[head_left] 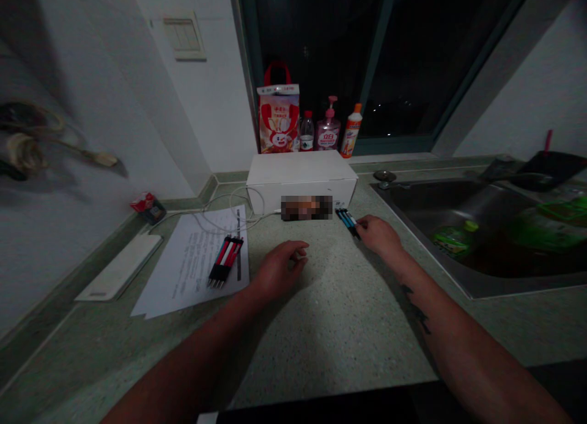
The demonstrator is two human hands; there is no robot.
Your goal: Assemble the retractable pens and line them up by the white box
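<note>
Speckled desk (321,326): right grip (378,235) clamped on blue pens (347,222); left grip (279,268) empty, half-open, near red pens (224,260).

Blue-and-black pens (347,222), speckled green countertop (339,326)

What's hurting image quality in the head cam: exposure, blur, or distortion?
Head view: underexposed throughout, with the window nearly black. Wide-angle distortion slants and bows the countertop edges. The left hand casts a soft shadow. A pixelated mosaic patch hides part of the white box. The hanging objects at far left look smeared.
</note>
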